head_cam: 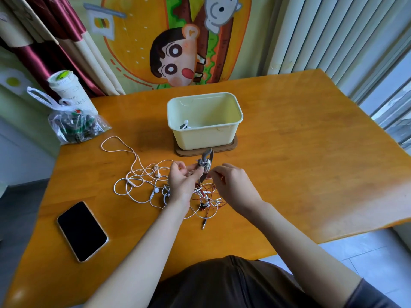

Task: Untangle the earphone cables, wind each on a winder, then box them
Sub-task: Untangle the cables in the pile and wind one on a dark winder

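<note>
My left hand (pixel 183 180) holds a grey winder (pixel 206 162) upright above the table, with a few turns of white cable around it. My right hand (pixel 231 182) pinches a thin cable just right of the winder. Below both hands lies a tangle of white earphone cables (pixel 142 181) and a red cable (pixel 211 196), with a jack plug (pixel 204 224) at the near side. The pale yellow box (pixel 231 130) stands behind on a brown lid, and one wound white earphone (pixel 185 125) lies in its left corner.
A black phone (pixel 81 231) lies face up near the left front edge. A clear plastic bag (pixel 75 127) of small items and a white cup (pixel 71 90) stand at the back left. The wooden table's right edge (pixel 378 223) is close.
</note>
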Demonstrator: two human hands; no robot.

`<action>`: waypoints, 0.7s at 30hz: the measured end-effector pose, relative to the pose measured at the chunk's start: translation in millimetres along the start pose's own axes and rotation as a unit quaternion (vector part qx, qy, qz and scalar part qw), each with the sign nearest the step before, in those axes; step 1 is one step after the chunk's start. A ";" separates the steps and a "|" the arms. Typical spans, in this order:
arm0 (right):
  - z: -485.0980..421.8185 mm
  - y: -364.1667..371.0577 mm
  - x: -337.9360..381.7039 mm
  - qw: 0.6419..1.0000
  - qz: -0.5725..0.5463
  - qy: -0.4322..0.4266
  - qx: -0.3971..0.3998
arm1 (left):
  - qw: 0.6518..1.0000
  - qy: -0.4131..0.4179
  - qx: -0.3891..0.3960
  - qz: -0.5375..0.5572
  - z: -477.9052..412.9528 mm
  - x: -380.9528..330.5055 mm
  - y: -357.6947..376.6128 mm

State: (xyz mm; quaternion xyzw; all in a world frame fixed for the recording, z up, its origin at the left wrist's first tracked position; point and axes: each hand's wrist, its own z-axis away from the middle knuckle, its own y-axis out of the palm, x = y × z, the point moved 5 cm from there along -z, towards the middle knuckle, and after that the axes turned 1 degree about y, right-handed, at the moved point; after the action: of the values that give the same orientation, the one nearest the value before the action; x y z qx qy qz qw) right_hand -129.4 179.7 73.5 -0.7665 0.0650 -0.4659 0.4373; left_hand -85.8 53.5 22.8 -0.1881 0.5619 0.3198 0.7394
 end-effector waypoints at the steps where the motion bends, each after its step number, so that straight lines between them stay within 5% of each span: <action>1: -2.9 -3.3 -3.3 1.000 0.005 0.004 0.000 | 0.999 0.021 0.009 -0.040 0.7 -2.9 -1.0; 6: -17.0 -24.1 -17.0 0.998 0.046 0.023 -0.034 | 0.983 0.068 0.046 -0.164 3.2 -5.5 -4.9; 11: -26.7 -35.8 -37.6 0.998 0.009 0.050 -0.045 | 0.982 0.032 0.125 -0.135 8.9 -0.8 -0.9; 16: -20.8 -24.4 -52.1 0.991 -0.069 0.109 -0.027 | 0.976 -0.058 0.205 0.048 14.5 -2.2 16.1; 21: -8.2 -3.2 -47.8 0.973 -0.171 0.155 -0.015 | 0.949 -0.160 0.172 0.212 18.0 2.6 25.9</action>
State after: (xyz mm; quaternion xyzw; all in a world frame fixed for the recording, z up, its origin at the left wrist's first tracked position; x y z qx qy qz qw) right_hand -163.4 200.9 45.9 -0.6915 0.0071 -0.6455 0.3241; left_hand -90.3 84.5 27.8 0.1192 0.5096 0.3934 0.7559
